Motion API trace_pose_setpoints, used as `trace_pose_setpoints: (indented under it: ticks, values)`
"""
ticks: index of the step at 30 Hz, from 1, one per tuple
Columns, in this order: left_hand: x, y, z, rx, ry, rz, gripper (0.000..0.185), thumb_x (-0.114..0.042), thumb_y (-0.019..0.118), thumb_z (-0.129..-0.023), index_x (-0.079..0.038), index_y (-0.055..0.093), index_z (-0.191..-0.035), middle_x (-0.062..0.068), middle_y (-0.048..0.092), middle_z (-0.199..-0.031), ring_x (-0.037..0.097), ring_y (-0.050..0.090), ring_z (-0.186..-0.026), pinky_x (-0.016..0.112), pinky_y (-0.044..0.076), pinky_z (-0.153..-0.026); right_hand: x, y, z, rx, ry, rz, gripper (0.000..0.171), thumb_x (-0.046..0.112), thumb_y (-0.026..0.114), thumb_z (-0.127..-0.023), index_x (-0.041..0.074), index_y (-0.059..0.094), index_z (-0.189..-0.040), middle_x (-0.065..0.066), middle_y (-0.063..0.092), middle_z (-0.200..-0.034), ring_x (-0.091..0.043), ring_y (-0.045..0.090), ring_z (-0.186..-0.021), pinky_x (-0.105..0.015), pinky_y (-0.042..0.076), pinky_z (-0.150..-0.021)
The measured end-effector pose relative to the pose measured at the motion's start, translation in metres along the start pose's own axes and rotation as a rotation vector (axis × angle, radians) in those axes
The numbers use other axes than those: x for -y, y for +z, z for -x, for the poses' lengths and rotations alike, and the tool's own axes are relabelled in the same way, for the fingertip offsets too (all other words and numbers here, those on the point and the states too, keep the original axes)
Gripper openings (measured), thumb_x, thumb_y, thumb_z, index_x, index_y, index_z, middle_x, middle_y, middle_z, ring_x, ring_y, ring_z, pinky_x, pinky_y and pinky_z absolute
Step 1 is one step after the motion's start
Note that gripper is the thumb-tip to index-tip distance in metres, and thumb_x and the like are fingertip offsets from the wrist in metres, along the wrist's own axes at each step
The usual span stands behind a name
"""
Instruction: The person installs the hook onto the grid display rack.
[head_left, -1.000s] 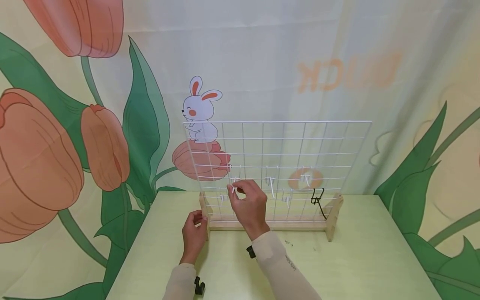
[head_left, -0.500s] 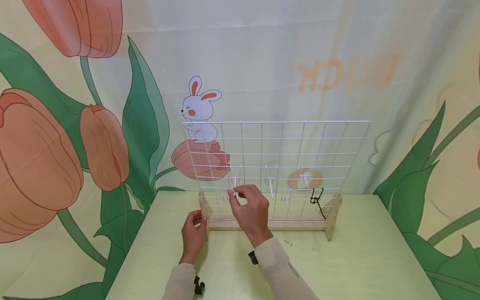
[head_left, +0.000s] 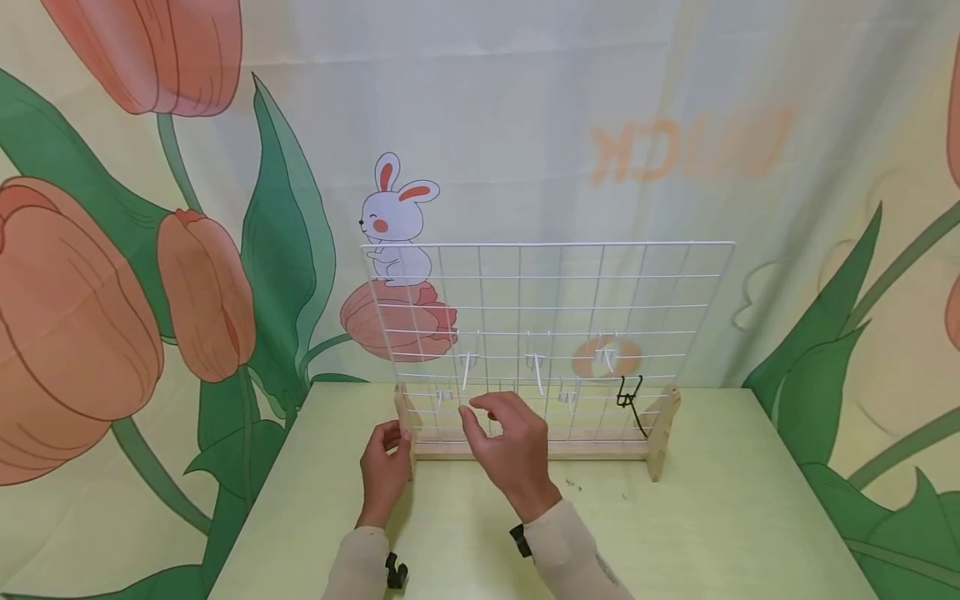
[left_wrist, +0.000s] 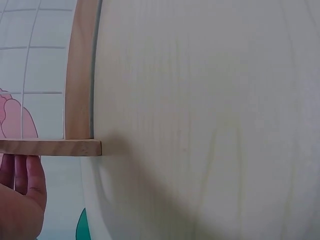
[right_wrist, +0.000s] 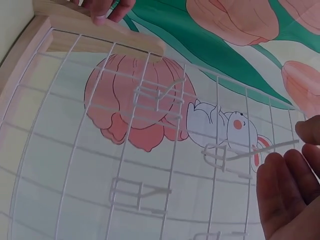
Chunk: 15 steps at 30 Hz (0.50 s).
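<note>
A white wire grid panel [head_left: 499, 276] stands upright in a wooden stand [head_left: 525, 451] on the table. Several white hooks hang on it; the upper left hook [head_left: 467, 371] is just above my right hand [head_left: 513, 446]. That hand's thumb and index finger are parted, holding nothing. In the right wrist view, a white hook [right_wrist: 262, 149] points its prong toward the gap between thumb and fingers. My left hand [head_left: 386, 473] holds the stand's left end piece [left_wrist: 75, 147], fingers against its outer side and thumb at its edge.
A black hook [head_left: 628, 398] hangs at the grid's lower right. Other white hooks [head_left: 537, 367] are spread across the lower half. Behind the pale green table [head_left: 720, 500] hangs a cloth [head_left: 525, 142] printed with tulips and a rabbit. Small dark specks lie before the stand.
My right hand has let go of the upper left white hook and drawn down and right, its thumb and index finger parting. My left hand has stayed at the stand.
</note>
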<state>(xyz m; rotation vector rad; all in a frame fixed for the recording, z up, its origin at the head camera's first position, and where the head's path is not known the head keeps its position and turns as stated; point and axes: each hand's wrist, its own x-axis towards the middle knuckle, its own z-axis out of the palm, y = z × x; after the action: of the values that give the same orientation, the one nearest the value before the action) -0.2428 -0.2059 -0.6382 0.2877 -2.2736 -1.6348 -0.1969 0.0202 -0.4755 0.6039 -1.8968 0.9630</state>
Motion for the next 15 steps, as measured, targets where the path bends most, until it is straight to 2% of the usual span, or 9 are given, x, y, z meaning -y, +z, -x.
trace_pose_setpoints:
  ticks: [5,9,15]
  values:
    - [0.0,-0.005,0.001,0.009,-0.002,-0.023,0.029,-0.022,0.066,-0.106,-0.013,0.063,-0.134,0.01,0.07,-0.13,0.027,0.067,-0.123,0.05,0.06,-0.1,-0.003,-0.017,0.012,0.066,-0.035,-0.002,0.018,0.013,0.088,-0.083,0.01,0.08,-0.098,-0.001,0.079,-0.095,-0.018,0.076,-0.089,-0.036,0.065,-0.079]
    - [-0.005,-0.011,0.006,0.029,-0.007,-0.036,0.034,-0.025,0.065,-0.106,-0.015,0.061,-0.138,0.009,0.069,-0.135,0.028,0.066,-0.128,0.049,0.059,-0.101,-0.008,-0.036,0.028,0.116,0.019,0.004,0.022,0.015,0.086,-0.085,0.012,0.079,-0.106,-0.001,0.079,-0.103,-0.019,0.076,-0.097,-0.04,0.064,-0.082]
    - [-0.015,-0.022,0.021,0.063,-0.002,-0.038,0.052,-0.034,0.065,-0.107,-0.015,0.05,-0.153,0.013,0.059,-0.151,0.035,0.06,-0.138,0.053,0.056,-0.106,-0.022,-0.074,0.058,0.231,0.11,0.056,0.051,0.028,0.087,-0.085,0.015,0.073,-0.133,-0.002,0.076,-0.129,-0.021,0.073,-0.117,-0.04,0.062,-0.09]
